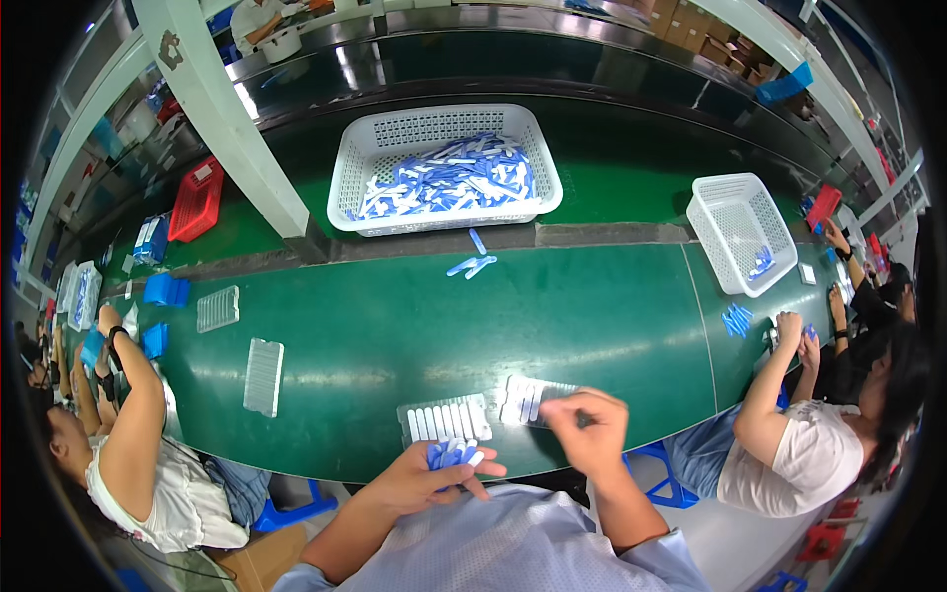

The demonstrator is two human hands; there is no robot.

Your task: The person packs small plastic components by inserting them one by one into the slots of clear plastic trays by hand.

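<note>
My left hand (419,481) is closed around a bunch of small blue-and-white plastic sticks (454,453), palm up near the table's front edge. Just beyond it lies a clear ridged tray (402,412) with a row of several white sticks (441,419) side by side in its slots. To its right is a second clear tray (511,403), with a few sticks at its left end. My right hand (592,426) hovers over that tray's right part, thumb and fingers pinched together. It hides part of the tray, and what the fingertips hold does not show.
Ahead stands a large white basket (360,126) heaped with blue-and-white sticks. A few loose sticks (473,264) lie before it. Two other clear trays (263,377) are at left, near blue boxes (166,290). A smaller white basket (730,237) stands right. Co-workers sit on both sides.
</note>
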